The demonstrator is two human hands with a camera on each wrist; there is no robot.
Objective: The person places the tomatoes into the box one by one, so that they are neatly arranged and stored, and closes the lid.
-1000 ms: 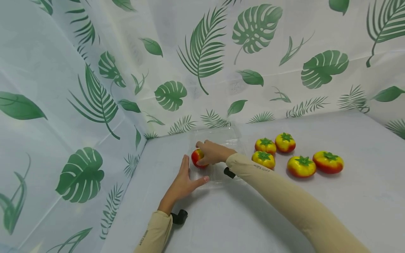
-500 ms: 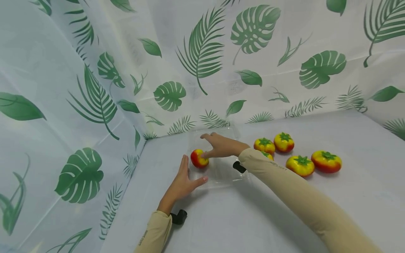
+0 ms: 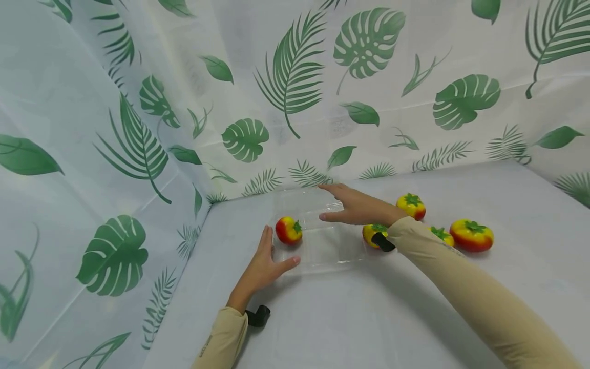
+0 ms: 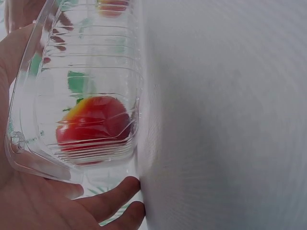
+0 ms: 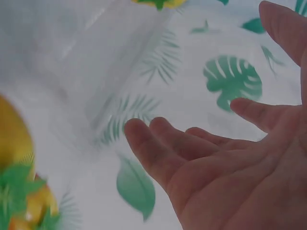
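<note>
A red-and-yellow persimmon (image 3: 289, 230) with a green leafy top lies at the left end of a clear plastic container (image 3: 328, 252), its lid folded back. My left hand (image 3: 262, 269) rests against the container's left end, fingers straight along the wall and thumb spread near the front corner. In the left wrist view, the persimmon (image 4: 98, 122) shows through the ribbed wall, with fingers (image 4: 112, 196) beside that end. Above the container's right side, my right hand (image 3: 359, 206) holds nothing, its fingers extended and thumb apart.
Several more persimmons (image 3: 472, 236) are on the white table (image 3: 369, 318) to the right, some partly hidden by the right hand and sleeve. A leaf-printed curtain (image 3: 295, 138) stands behind and along the left.
My right hand has let go of the persimmon in the container and moved right, its fingers spreading. The left hand has stayed at the container's end.
</note>
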